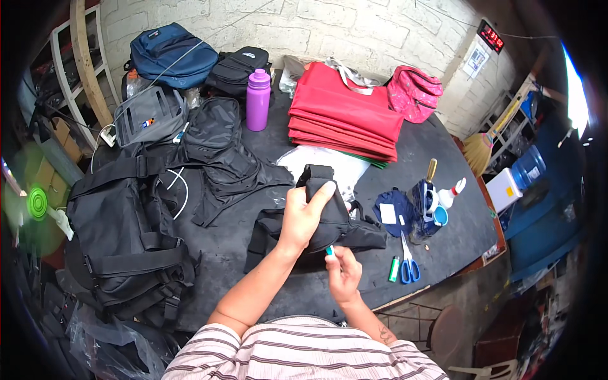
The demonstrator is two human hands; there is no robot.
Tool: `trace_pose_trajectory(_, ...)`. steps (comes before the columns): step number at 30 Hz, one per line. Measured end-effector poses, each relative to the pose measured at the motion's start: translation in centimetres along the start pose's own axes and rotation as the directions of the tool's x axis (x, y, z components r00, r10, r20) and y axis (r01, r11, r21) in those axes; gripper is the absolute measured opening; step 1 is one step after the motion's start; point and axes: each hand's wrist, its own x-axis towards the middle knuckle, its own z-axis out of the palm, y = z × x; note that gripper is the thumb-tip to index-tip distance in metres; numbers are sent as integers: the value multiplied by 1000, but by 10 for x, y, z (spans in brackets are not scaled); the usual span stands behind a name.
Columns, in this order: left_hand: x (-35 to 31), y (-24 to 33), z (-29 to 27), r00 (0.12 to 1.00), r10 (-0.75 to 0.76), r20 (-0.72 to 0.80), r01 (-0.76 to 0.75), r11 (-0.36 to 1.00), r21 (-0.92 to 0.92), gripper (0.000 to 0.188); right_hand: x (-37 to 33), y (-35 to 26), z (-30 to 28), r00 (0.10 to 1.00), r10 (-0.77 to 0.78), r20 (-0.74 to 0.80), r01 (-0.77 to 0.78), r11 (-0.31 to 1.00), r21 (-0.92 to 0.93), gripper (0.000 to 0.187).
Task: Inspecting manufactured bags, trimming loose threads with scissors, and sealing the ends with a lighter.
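Note:
A black bag [361, 235] lies on the dark table in front of me, one upright part of it raised toward me. My left hand [303, 216] is closed on that raised black part, thumb pressed on top. Just below the bag's near edge, my right hand [344, 273] is closed in a pinch on a small teal and white object [330, 251], whose tip touches or nearly touches the bag. Most of this object is hidden by the fingers, so its kind cannot be made out.
Blue-handled scissors [409, 266] and a green lighter [394, 269] lie at right, near a spray bottle [451, 193]. Folded red fabric [345, 120] is stacked beyond the bag. A purple bottle [258, 101] stands at the back. A large black backpack [130, 240] fills the left.

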Motion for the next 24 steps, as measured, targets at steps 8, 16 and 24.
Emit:
trace_pose_trajectory(8,-8,-4,6,998,-24,66,10,979,203,35,3,-28,11,903,302,305,-390,283,876,21)
trace_pose_trajectory(16,-1,-13,-9,998,63,-14,-61,993,101,25,26,-19,-10,729,327,602,-676,199,710,17)
trace_pose_trajectory(24,-1,-2,-4,993,101,-58,-88,978,189,22,13,-19,16,997,76,4,-76,996,-42,9)
